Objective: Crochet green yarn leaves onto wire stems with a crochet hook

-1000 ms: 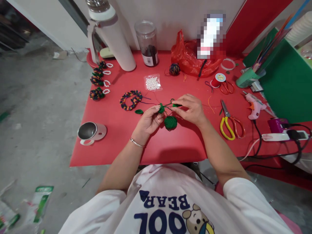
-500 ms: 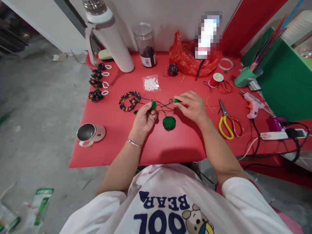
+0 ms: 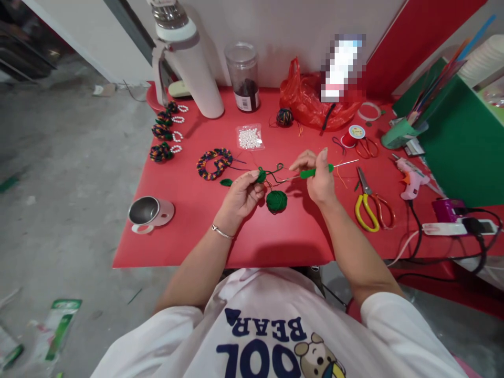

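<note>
My left hand (image 3: 241, 196) pinches a small green crocheted piece (image 3: 261, 175) above the red table (image 3: 205, 236). My right hand (image 3: 317, 178) grips a crochet hook with a green handle (image 3: 315, 171); its metal tip points left toward the green piece and its other metal end sticks out to the right. Green yarn runs from the piece down to a small green yarn ball (image 3: 276, 201) lying on the table between my hands. A loose green leaf piece (image 3: 226, 182) lies just left of my left hand.
On the table: a multicoloured crocheted ring (image 3: 214, 161), several finished pieces with pearl loops (image 3: 163, 131), a bag of pearls (image 3: 249, 137), yellow scissors (image 3: 368, 202), glue gun (image 3: 409, 176), red thread spool (image 3: 350, 136), steel mug (image 3: 145, 212), white flask (image 3: 189, 63), jar (image 3: 244, 79), red plastic bag (image 3: 311, 102).
My right hand has turned up and now shows the crochet hook held level, its tip toward the green piece. My left hand has shifted slightly right with the piece.
</note>
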`<state>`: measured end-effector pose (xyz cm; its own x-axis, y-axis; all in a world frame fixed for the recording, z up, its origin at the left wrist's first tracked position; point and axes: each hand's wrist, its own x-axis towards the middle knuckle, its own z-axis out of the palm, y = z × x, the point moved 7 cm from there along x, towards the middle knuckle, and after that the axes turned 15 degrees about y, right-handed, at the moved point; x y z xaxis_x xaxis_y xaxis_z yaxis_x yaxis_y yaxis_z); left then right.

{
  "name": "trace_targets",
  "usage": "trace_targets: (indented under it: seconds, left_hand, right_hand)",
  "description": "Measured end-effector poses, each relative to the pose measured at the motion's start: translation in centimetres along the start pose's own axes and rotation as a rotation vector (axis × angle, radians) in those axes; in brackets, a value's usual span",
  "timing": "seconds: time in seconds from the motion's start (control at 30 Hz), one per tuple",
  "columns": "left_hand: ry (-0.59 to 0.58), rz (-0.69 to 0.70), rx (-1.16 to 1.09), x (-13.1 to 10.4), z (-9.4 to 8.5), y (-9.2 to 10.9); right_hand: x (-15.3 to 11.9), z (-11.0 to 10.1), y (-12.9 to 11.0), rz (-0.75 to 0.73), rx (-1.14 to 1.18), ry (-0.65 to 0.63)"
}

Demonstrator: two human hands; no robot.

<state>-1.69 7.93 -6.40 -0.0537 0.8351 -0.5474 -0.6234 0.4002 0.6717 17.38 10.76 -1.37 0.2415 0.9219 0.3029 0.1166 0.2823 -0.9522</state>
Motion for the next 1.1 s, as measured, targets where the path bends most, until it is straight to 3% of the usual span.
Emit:
trace_targets:
  seconds: [0.13, 0.37, 0.67, 1.1]
  left_hand:
    - [-0.073, 0.009, -0.057, -0.1, 0.3, -0.2]
    - [-0.059, -0.014, -0.06, -0.3, 0.2, -0.2]
    - [-0.096, -0.003, -0.085, -0.3, 0.3, 0.0]
    - [-0.111, 0.032, -0.062, -0.4, 0.4, 0.3]
  right_hand:
    - [-0.9, 0.9, 0.4, 0.177, 0.09, -0.073]
    - [-2.0, 2.8, 1.0, 0.369, 0.294, -0.203]
    - [-1.6, 2.4, 1.3, 0.414, 0.264, -0.143]
    - [-1.8, 2.0, 1.8, 0.359, 0.196, -0.268]
